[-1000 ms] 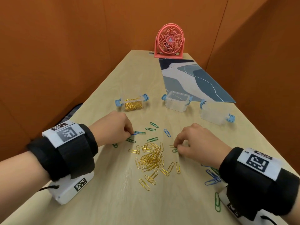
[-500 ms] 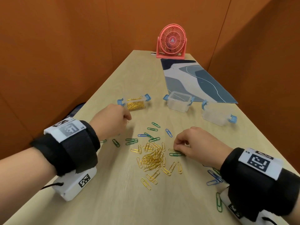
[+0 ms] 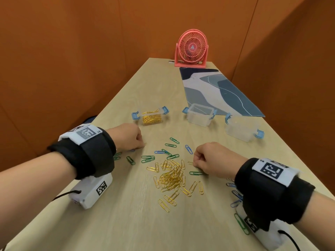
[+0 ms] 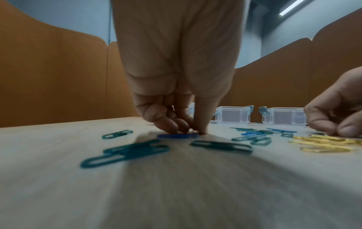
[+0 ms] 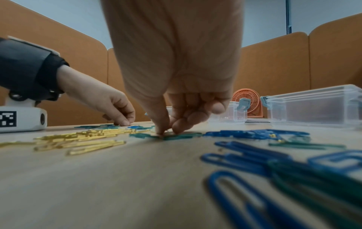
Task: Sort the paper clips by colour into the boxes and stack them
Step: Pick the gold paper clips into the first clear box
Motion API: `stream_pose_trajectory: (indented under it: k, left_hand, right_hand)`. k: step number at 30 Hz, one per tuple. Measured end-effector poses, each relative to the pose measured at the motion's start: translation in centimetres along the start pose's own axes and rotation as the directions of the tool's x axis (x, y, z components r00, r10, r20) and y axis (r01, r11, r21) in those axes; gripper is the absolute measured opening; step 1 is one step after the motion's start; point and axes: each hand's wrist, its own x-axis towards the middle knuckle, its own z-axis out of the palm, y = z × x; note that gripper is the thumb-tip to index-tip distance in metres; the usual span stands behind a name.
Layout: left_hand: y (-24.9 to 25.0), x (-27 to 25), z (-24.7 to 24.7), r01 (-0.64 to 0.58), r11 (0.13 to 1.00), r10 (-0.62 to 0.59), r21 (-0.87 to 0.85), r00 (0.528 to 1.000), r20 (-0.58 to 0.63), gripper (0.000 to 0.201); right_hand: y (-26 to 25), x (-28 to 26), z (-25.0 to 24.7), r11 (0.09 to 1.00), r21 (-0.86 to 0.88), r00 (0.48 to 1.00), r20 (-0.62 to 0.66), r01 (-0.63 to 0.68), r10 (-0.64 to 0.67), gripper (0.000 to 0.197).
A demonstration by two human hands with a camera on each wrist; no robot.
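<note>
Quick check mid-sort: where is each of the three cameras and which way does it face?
Head: above, looking down the wooden table; both forearms show.
Left wrist: at table level, facing the clear plastic boxes past the left hand.
Right wrist: equally low, behind the right hand, facing the pink desk fan.
Shared: both wrist views show the gold paper clips.

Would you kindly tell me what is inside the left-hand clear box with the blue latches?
The left box holds a heap of gold paper clips, with a few lying across its rim. No green or blue clips show inside it; its floor beneath the heap is covered.
</note>
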Motion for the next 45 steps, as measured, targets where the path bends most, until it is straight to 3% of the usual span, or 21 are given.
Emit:
stream_pose_trajectory:
  k: [2, 4, 6, 8, 12, 15, 16, 18, 21, 28, 34, 38, 41, 43, 45]
  left_hand:
    - [0.5, -0.4, 0.1, -0.071, 0.997, 0.071, -0.002, 0.997, 0.007, 0.015]
    - [1.2, -1.1, 0.2, -0.187, 0.982, 0.184, -0.042, 0.981, -0.060, 0.007]
    - [1.8, -2.1, 0.4, -0.303, 0.944, 0.287, -0.134, 0.950, -0.127, 0.005]
    - [2.4, -3.2, 0.7, -0.385, 0.909, 0.370, -0.159, 0.921, -0.119, 0.010]
    - [2.7, -4.6, 1.5, -0.443, 0.896, 0.441, -0.030, 0.896, -0.051, 0.033]
    - [2.6, -5.7, 2.1, -0.406, 0.913, 0.408, -0.039, 0.911, 0.060, 0.079]
    - [2.6, -6.1, 2.4, -0.407, 0.913, 0.409, -0.034, 0.910, 0.074, 0.090]
    - [2.7, -6.6, 3.0, -0.427, 0.904, 0.427, -0.018, 0.902, 0.069, 0.099]
    - [3.0, -6.5, 3.4, -0.431, 0.900, 0.433, -0.062, 0.901, 0.013, 0.089]
    - [3.4, -6.0, 3.0, -0.427, 0.886, 0.422, -0.179, 0.904, -0.068, 0.030]
    - [3.6, -6.0, 2.8, -0.445, 0.886, 0.442, -0.128, 0.895, -0.056, 0.018]
    - [3.6, -5.9, 2.0, -0.347, 0.923, 0.350, -0.163, 0.937, -0.012, 0.021]
    - [3.4, -5.6, 1.3, -0.156, 0.890, 0.200, -0.428, 0.978, 0.060, 0.015]
    - [3.7, -5.5, 0.9, 0.045, 0.702, 0.143, -0.710, 0.969, 0.203, 0.015]
    - [4.2, -5.6, 0.6, 0.239, 0.429, 0.156, -0.871, 0.930, 0.332, 0.019]
  right_hand:
    - [-0.1, -0.2, 0.1, 0.999, -0.027, 1.000, 0.001, 0.020, -0.020, 0.013]
    - [-0.2, -0.5, -0.1, 0.998, -0.033, 0.998, -0.029, 0.056, -0.056, 0.012]
    - [-0.4, -0.9, -0.5, 0.993, 0.044, 0.988, -0.116, 0.111, -0.106, 0.007]
    - [-0.9, -1.4, -0.7, 0.975, 0.115, 0.974, -0.148, 0.190, -0.172, 0.005]
    - [-2.1, -2.1, -0.1, 0.950, 0.115, 0.957, -0.041, 0.289, -0.286, 0.021]
    - [-2.1, -2.3, 0.1, 0.964, 0.012, 0.964, 0.009, 0.267, -0.267, 0.075]
    - [-2.2, -2.2, 0.2, 0.964, -0.027, 0.965, 0.021, 0.263, -0.263, 0.084]
    - [-2.4, -2.1, 0.4, 0.959, -0.076, 0.962, 0.046, 0.272, -0.269, 0.083]
    - [-2.9, -1.8, 0.4, 0.959, -0.073, 0.961, 0.047, 0.274, -0.272, 0.071]
    - [-2.9, -1.2, 0.4, 0.971, 0.077, 0.973, 0.012, 0.228, -0.229, 0.026]
    - [-3.0, -1.6, 0.4, 0.962, 0.030, 0.962, 0.011, 0.272, -0.272, 0.016]
    - [-2.7, -1.6, 0.2, 0.965, -0.005, 0.965, -0.023, 0.262, -0.262, 0.022]
    - [-2.4, -1.7, -0.3, 0.968, 0.048, 0.967, -0.083, 0.247, -0.243, 0.022]
    - [-2.3, -1.8, -0.9, 0.959, 0.117, 0.958, -0.159, 0.260, -0.240, 0.019]
    - [-2.6, -1.9, -1.6, 0.937, 0.215, 0.945, -0.237, 0.276, -0.224, 0.016]
